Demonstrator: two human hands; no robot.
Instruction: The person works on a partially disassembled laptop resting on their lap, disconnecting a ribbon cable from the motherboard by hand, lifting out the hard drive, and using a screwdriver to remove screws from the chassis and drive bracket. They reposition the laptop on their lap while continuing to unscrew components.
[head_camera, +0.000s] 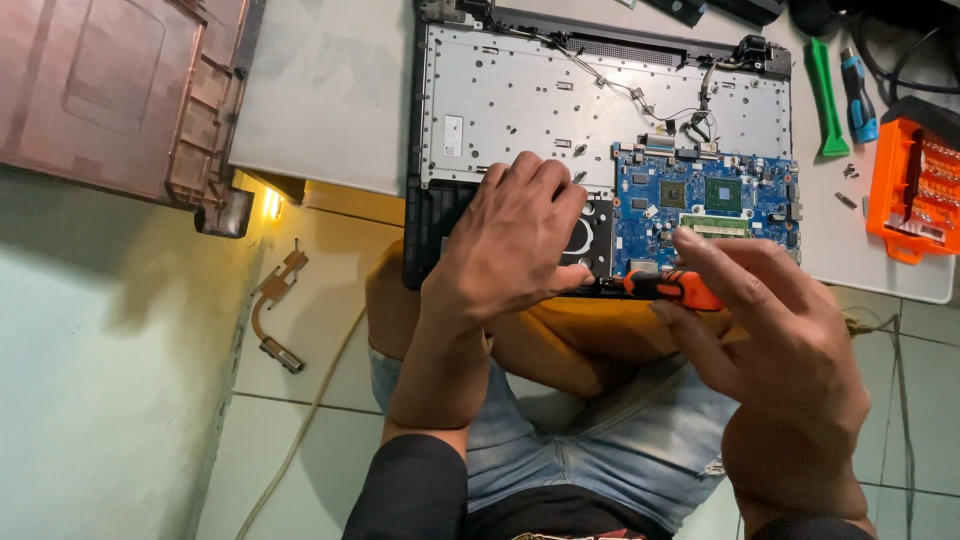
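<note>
Screwdriver (672, 288), orange handle, lies level at the laptop's (600, 110) near edge, pinched by right hand (770, 350) fingertips; judged light, stiff, grippy; best held at handle; left hand (510, 240) curled, pressed beside blue board (705, 205), judged fragile.

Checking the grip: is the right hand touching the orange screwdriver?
Touching. The head view shows the right hand's fingers wrapped over the orange screwdriver.

Person wears black long sleeves, pushed up on left forearm (440, 370). Faded light-blue denim shorts, frayed hem. Both hands, left hand (510, 240) and right hand (770, 350), bare: no gloves, no rings visible.
</note>
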